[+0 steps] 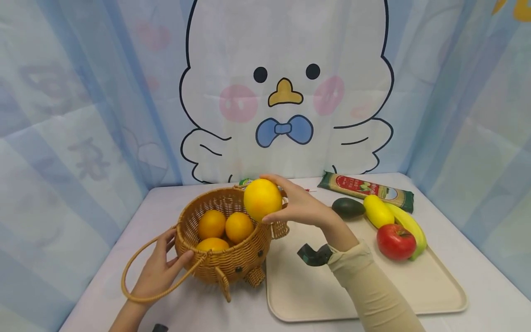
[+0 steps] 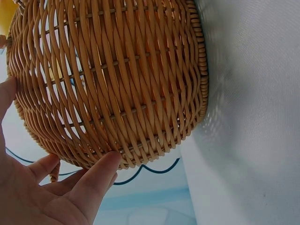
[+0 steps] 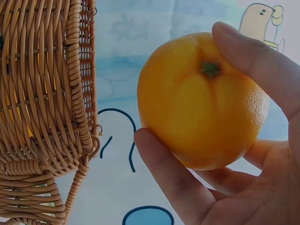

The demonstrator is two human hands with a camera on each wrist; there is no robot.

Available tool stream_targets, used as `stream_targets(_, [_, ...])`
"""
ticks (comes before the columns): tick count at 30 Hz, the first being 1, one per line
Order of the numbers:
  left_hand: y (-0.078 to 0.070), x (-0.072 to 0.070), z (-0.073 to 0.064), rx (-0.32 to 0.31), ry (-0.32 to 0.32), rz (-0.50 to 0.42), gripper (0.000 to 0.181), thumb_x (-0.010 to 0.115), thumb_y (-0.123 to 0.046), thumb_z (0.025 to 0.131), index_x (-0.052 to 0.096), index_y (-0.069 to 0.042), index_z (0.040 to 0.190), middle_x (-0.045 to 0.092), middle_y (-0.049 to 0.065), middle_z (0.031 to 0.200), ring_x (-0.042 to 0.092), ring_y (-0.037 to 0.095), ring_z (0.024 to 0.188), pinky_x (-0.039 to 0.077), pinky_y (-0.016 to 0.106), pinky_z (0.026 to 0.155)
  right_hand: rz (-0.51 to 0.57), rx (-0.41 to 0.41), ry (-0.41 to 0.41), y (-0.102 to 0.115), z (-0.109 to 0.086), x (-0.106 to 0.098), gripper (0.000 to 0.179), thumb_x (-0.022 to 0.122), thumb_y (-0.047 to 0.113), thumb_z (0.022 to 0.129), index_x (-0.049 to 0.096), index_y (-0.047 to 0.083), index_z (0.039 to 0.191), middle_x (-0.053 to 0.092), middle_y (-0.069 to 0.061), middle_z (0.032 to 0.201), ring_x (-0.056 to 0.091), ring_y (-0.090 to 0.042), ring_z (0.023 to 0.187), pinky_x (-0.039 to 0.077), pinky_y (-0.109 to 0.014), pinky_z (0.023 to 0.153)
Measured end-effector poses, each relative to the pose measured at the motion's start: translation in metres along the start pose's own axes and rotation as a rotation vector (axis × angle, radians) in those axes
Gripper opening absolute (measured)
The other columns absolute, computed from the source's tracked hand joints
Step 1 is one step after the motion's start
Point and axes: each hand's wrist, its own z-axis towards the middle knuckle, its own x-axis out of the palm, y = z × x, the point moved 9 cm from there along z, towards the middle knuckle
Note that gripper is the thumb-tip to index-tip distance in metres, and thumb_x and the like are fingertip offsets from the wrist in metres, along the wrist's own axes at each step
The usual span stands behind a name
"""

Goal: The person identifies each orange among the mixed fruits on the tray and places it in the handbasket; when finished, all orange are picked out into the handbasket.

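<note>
My right hand (image 1: 304,205) grips an orange (image 1: 262,200) between thumb and fingers, above the right rim of a round wicker basket (image 1: 226,263). In the right wrist view, the orange's green stem end (image 3: 210,69) faces the camera, and the basket's woven side stands to its left. Three oranges, one of them (image 1: 212,224) at the back left, lie inside the basket. My left hand (image 1: 159,267) holds the basket at its left side, thumb near the front rim. Its fingers (image 2: 96,180) spread against the weave, and the basket's handle (image 1: 137,297) loops over the wrist.
A beige tray (image 1: 307,299) lies right of the basket. On its far right are a red apple (image 1: 396,242), a banana (image 1: 412,228), a yellow fruit (image 1: 378,211) and a dark green avocado (image 1: 347,208). Behind them lies a long green packet (image 1: 369,188). A printed curtain (image 1: 166,115) closes off the back.
</note>
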Motion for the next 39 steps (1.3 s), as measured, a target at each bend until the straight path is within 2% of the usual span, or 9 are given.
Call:
stream_targets(8, [0.001,0.0,0.0,0.007,-0.002,-0.014,0.071,0.054,-0.041,0.094,0.017,-0.01,0.146,0.02,0.024,0.153,0.029,0.05,0.135,0.05,0.051,0.097,-0.026,-0.001,0.013,0.005,0.007,0.008,0.089,0.082,0.035,0.071,0.031,0.033,0.144,0.044,0.005,0.141,0.052,-0.019,0.117,0.056,-0.037,0.093])
stream_targets(20, [0.0,0.0,0.001,0.002,-0.004,0.001,0.071,0.054,-0.042,0.094,0.017,-0.012,0.146,0.021,0.024,0.154,0.03,0.05,0.135,0.05,0.051,0.097,-0.068,0.0,0.017,0.007,0.014,0.011,0.088,0.082,0.034,0.07,0.032,0.034,0.143,0.048,0.004,0.137,0.052,-0.02,0.116,0.052,-0.043,0.097])
stream_targets(39, [-0.001,0.0,0.0,0.008,-0.004,-0.002,0.07,0.054,-0.041,0.094,0.018,-0.011,0.146,0.021,0.023,0.154,0.03,0.05,0.135,0.051,0.052,0.096,-0.08,-0.015,0.051,0.016,0.026,0.018,0.089,0.081,0.031,0.071,0.032,0.027,0.146,0.048,0.0,0.138,0.053,-0.021,0.114,0.051,-0.044,0.098])
